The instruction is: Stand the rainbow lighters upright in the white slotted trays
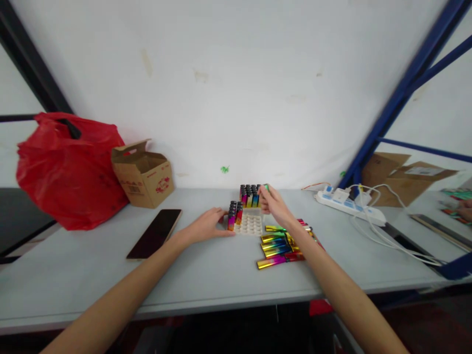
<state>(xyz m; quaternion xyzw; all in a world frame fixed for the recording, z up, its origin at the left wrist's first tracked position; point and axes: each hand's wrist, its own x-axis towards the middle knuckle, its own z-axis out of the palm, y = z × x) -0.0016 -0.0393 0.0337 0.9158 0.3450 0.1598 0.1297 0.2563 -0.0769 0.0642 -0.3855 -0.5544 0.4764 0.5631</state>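
A pale tray (253, 224) with rows of round holes lies on the table, with several upright black-topped lighters (232, 220) in its left part. My left hand (208, 226) braces the tray's near left corner, thumb along the front and fingers at the side; a bit of red shows beneath them. Just above the tray's right side, my right hand (273, 202) is closed in a pinch on a lighter, of which only a small green end (266, 187) shows. Behind the tray stands a block of upright lighters (250, 196). Shiny multicoloured lighters (275, 249) lie under my right forearm.
A dark phone (155, 234) lies left of my left hand. Further left are an open cardboard box (147, 182) and a red plastic bag (73, 172). At right, a white power strip (350, 208) trails cables before another cardboard box (394, 179). Another person's hand (465, 210) shows far right.
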